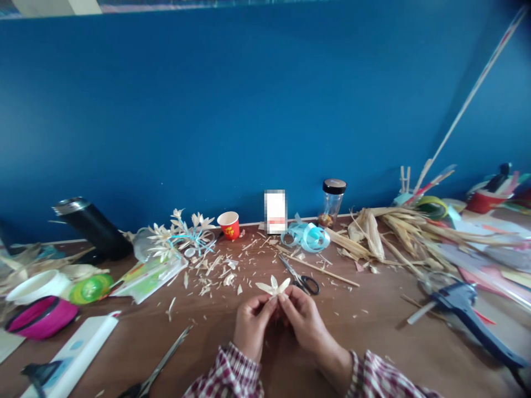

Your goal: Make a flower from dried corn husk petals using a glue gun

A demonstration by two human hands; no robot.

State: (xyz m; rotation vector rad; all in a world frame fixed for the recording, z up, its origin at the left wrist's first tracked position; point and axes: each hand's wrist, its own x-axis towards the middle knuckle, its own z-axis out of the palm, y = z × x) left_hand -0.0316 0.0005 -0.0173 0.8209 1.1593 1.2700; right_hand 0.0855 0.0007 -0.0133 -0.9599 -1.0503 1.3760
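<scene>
Both hands meet over the front middle of the brown table, pinching the base of a pale corn husk flower [274, 286] whose pointed petals spread upward. My left hand [254, 320] grips it from the left with thumb and fingers closed. From the other side my right hand [306, 319] is closed on it too, its thumb beside the left one. The fingertips hide the flower's base. Just beyond my right hand lie scissors with black handles [307, 284], and a second pair of scissors [160, 367] rests at the lower left.
Husk scraps [219, 271] litter the table [290, 365]. Behind stand finished flowers [182, 232], a red paper cup [229, 225], blue ribbon [309, 236] and a jar [332, 202]. Dried husks [373, 237] and a blue glue gun [468, 309] lie right; a power strip [78, 354] lies left.
</scene>
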